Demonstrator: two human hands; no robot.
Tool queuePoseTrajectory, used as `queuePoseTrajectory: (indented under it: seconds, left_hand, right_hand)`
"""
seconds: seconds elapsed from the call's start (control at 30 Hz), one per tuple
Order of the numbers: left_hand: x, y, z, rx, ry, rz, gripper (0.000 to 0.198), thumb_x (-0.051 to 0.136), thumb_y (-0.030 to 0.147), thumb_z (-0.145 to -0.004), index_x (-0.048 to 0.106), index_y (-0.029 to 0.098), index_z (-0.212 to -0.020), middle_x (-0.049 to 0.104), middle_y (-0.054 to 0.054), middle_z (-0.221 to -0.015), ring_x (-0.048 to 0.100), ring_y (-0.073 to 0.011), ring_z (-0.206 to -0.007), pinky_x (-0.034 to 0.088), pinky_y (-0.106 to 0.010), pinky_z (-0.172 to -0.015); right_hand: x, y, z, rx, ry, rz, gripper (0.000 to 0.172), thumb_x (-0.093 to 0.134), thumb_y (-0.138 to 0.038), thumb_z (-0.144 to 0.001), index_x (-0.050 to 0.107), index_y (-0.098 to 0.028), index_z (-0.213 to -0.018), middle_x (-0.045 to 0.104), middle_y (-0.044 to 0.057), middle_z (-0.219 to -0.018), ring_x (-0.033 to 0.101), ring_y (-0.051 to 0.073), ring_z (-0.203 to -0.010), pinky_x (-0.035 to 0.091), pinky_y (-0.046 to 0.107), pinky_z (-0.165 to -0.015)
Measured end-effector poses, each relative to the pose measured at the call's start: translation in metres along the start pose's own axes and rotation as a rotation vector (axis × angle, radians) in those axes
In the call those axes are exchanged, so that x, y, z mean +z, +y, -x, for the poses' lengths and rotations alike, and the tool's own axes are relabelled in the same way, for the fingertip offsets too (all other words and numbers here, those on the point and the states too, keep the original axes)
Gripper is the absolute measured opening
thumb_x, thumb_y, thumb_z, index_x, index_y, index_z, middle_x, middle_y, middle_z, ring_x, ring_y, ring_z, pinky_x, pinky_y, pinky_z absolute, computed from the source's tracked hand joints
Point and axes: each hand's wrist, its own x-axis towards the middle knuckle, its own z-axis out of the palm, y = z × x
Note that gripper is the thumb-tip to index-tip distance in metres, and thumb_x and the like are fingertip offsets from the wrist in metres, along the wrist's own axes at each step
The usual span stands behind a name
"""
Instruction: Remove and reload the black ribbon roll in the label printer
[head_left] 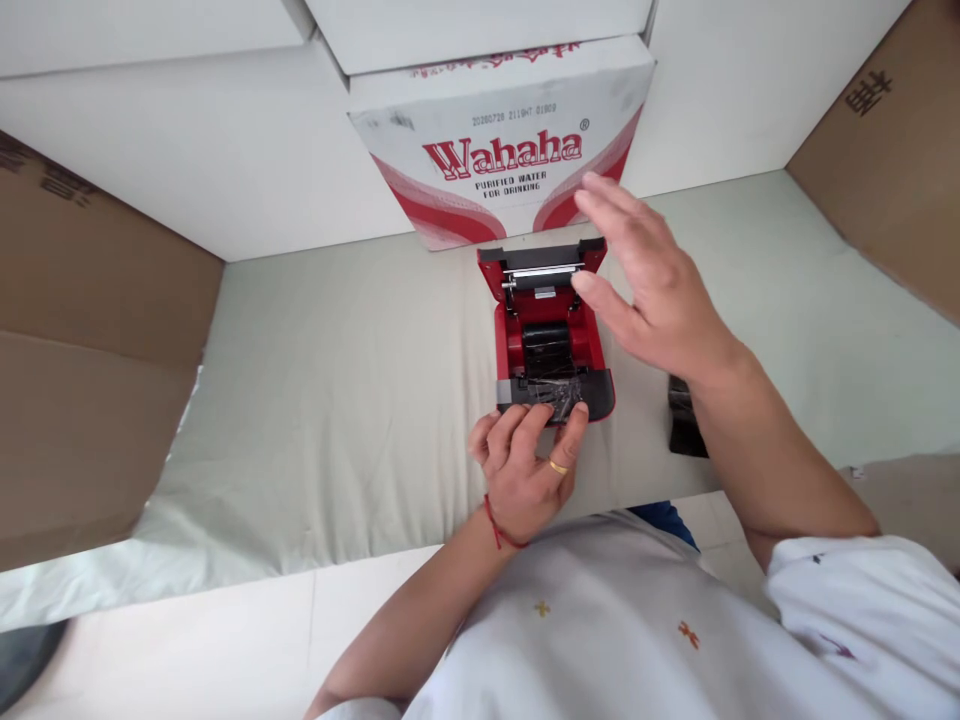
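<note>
A small red and black label printer (pixel 508 350) lies on the cloth-covered table with its lid (pixel 491 262) tilted up. Inside sits a black roll (pixel 546 340), and crinkled shiny black film (pixel 556 392) runs from it over the front edge. My left hand (pixel 525 465) is at that front edge, its fingertips closed on the film's end and against the printer. The fingers hide part of the film. My right hand (pixel 652 275) is open beside the raised lid, with its thumb near the lid's roller and its fingers spread upward, holding nothing.
Behind the printer stands a white and red water carton (pixel 502 165) against stacked white boxes (pixel 150 160). Brown cardboard boxes flank the table at left (pixel 90 380) and right (pixel 885 170). A black object (pixel 684 425) lies partly hidden by my right forearm.
</note>
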Motion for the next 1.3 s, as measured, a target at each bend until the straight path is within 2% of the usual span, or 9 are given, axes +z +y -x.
queuePoseTrajectory:
  seconds: [0.23, 0.4, 0.6, 0.87, 0.93, 1.0, 1.13, 1.2, 1.3]
  left_hand:
    - [0.007, 0.008, 0.01, -0.057, 0.02, 0.01, 0.075, 0.076, 0.013, -0.096, 0.069, 0.046, -0.163, 0.082, -0.006, -0.122, 0.064, -0.0305, -0.118, 0.036, -0.049, -0.116]
    - [0.008, 0.005, 0.015, -0.039, 0.038, 0.015, 0.072, 0.08, 0.019, -0.1, 0.067, 0.043, -0.166, 0.087, -0.004, -0.123, 0.063, -0.0295, -0.111, 0.036, -0.048, -0.11]
    - [0.009, 0.003, 0.016, 0.008, 0.083, -0.036, 0.054, 0.079, 0.016, -0.097, 0.081, 0.041, -0.145, 0.09, -0.003, -0.12, 0.062, -0.0291, -0.104, 0.037, -0.047, -0.099]
    - [0.017, 0.0, 0.024, -0.064, 0.079, 0.074, 0.061, 0.083, 0.017, -0.094, 0.078, 0.049, -0.146, 0.089, -0.002, -0.123, 0.062, -0.0295, -0.108, 0.037, -0.049, -0.106]
    - [0.018, -0.001, 0.023, -0.039, 0.099, 0.037, 0.059, 0.083, 0.015, -0.093, 0.08, 0.047, -0.142, 0.088, -0.003, -0.121, 0.062, -0.03, -0.108, 0.037, -0.049, -0.106]
    - [0.016, 0.0, 0.02, -0.023, 0.106, 0.04, 0.057, 0.081, 0.015, -0.093, 0.081, 0.045, -0.141, 0.088, -0.004, -0.119, 0.061, -0.0302, -0.11, 0.038, -0.049, -0.106]
    - [0.006, -0.001, 0.012, -0.02, 0.09, 0.093, 0.058, 0.073, 0.016, -0.094, 0.075, 0.041, -0.146, 0.084, -0.007, -0.116, 0.064, -0.0296, -0.108, 0.047, -0.049, -0.101]
    - [-0.001, -0.007, 0.006, -0.103, 0.111, 0.182, 0.059, 0.069, 0.016, -0.096, 0.07, 0.039, -0.15, 0.079, -0.008, -0.117, 0.067, -0.0287, -0.109, 0.053, -0.047, -0.099]
    - [-0.005, -0.032, -0.006, -0.415, 0.159, 0.365, 0.05, 0.067, 0.026, -0.104, 0.066, 0.036, -0.153, 0.071, -0.008, -0.133, 0.069, -0.0285, -0.123, 0.056, -0.05, -0.11]
  right_hand:
    - [-0.001, -0.027, 0.007, 0.044, -0.167, 0.036, 0.047, 0.047, -0.035, -0.122, 0.067, -0.02, -0.162, 0.086, 0.012, -0.144, 0.08, 0.032, -0.134, 0.063, 0.053, -0.12]
    - [-0.01, -0.037, 0.04, -0.061, -0.33, 0.015, 0.039, 0.046, -0.015, -0.117, 0.081, -0.022, -0.132, 0.091, 0.01, -0.12, 0.085, 0.029, -0.12, 0.061, 0.052, -0.127]
    - [-0.011, -0.047, 0.045, -0.142, -0.382, 0.151, 0.033, 0.056, -0.006, -0.105, 0.082, -0.014, -0.123, 0.089, 0.014, -0.107, 0.086, 0.03, -0.1, 0.062, 0.049, -0.121]
    - [-0.009, -0.053, 0.037, -0.03, -0.465, 0.323, 0.026, 0.056, -0.012, -0.107, 0.081, -0.02, -0.104, 0.087, 0.009, -0.088, 0.083, 0.028, -0.081, 0.056, 0.038, -0.066]
    - [-0.002, -0.046, 0.046, 0.001, -0.342, 0.23, 0.03, 0.053, -0.014, -0.112, 0.082, -0.021, -0.117, 0.091, 0.008, -0.099, 0.087, 0.027, -0.091, 0.061, 0.037, -0.072]
    - [0.005, -0.04, 0.062, -0.03, -0.201, 0.097, 0.036, 0.052, -0.012, -0.114, 0.082, -0.023, -0.131, 0.093, 0.008, -0.121, 0.089, 0.026, -0.113, 0.069, 0.04, -0.094]
    - [0.015, -0.038, 0.101, -0.158, -0.059, -0.113, 0.041, 0.06, -0.008, -0.111, 0.08, -0.026, -0.142, 0.087, 0.009, -0.146, 0.08, 0.027, -0.142, 0.058, 0.056, -0.131]
    - [0.015, -0.041, 0.117, -0.151, -0.041, -0.143, 0.046, 0.062, -0.006, -0.109, 0.078, -0.028, -0.146, 0.087, 0.009, -0.146, 0.08, 0.027, -0.143, 0.057, 0.058, -0.133]
    - [0.014, -0.043, 0.131, -0.128, -0.02, -0.142, 0.051, 0.062, -0.004, -0.107, 0.076, -0.028, -0.15, 0.087, 0.009, -0.144, 0.079, 0.026, -0.143, 0.056, 0.058, -0.134]
